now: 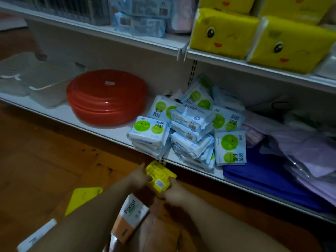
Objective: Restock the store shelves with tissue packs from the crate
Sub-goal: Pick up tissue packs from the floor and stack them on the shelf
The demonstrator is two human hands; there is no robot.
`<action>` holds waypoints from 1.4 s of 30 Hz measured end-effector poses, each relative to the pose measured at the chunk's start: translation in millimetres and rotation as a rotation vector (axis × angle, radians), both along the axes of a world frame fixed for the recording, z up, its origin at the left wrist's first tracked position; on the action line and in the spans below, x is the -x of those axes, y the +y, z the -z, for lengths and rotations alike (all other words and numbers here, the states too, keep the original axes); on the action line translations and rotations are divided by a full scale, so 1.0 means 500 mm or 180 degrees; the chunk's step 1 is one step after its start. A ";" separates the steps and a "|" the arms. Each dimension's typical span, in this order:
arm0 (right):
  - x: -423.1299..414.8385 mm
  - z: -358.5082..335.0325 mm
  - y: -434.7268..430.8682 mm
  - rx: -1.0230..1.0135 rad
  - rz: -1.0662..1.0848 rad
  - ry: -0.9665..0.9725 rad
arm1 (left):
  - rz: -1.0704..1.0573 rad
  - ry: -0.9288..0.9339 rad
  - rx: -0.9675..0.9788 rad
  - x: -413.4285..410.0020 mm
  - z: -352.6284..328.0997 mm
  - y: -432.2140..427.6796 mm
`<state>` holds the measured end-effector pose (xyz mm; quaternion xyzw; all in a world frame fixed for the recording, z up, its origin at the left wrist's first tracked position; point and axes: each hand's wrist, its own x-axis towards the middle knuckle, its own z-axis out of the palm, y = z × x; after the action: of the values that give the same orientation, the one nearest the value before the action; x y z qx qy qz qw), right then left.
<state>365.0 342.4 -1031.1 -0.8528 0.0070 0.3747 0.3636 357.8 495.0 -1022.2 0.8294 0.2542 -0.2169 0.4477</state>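
Two bare hands hold one small yellow tissue pack (160,178) low in the view, toward 6 o'clock, just in front of the bottom shelf (101,124) edge and above the wooden floor (41,160). The pack's barcode side faces up. The left hand (139,177) grips its edge at 9 o'clock, thumb raised, fingers curled in against the pack. The right hand (172,190) pinches its corner at 4 o'clock, thumb on top. The fingers under the pack are hidden.

At 6 o'clock from the pack stands one orange-and-white pack marked "facial" (131,213). At 8 o'clock lie one flat yellow pack (81,197) and one white pack (36,237).

On the bottom shelf, at the pack's 12 to 1 o'clock, is a loose pile of wet-wipe packs (190,128); at least five show green circles. At 11 o'clock sits one stack of red basins (107,100). On the upper shelf (254,70), at 1 o'clock, are four yellow packs with smiling faces (223,33).
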 end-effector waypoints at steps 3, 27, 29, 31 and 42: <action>0.001 -0.002 -0.008 -0.0203 0.0294 0.0219 | -0.0126 0.0096 0.0373 -0.004 0.025 -0.005; 0.043 -0.366 0.040 -0.0560 0.0156 -0.2220 | -0.1122 -0.2275 0.1036 0.116 -0.299 0.071; 0.046 -0.418 0.053 -0.0861 0.0169 -0.2273 | -0.0990 -0.2578 0.0981 0.134 -0.348 0.085; 0.052 -0.462 0.063 -0.1172 0.0176 -0.2328 | -0.0943 -0.2903 0.0892 0.148 -0.397 0.095; 0.082 -0.581 0.099 -0.2234 0.0150 -0.3624 | -0.1279 -0.4207 0.1336 0.182 -0.568 0.061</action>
<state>323.8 391.8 -740.5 -0.7483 -0.2896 -0.1618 0.5745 267.0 525.3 -738.3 0.6210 0.0309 0.3724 0.6890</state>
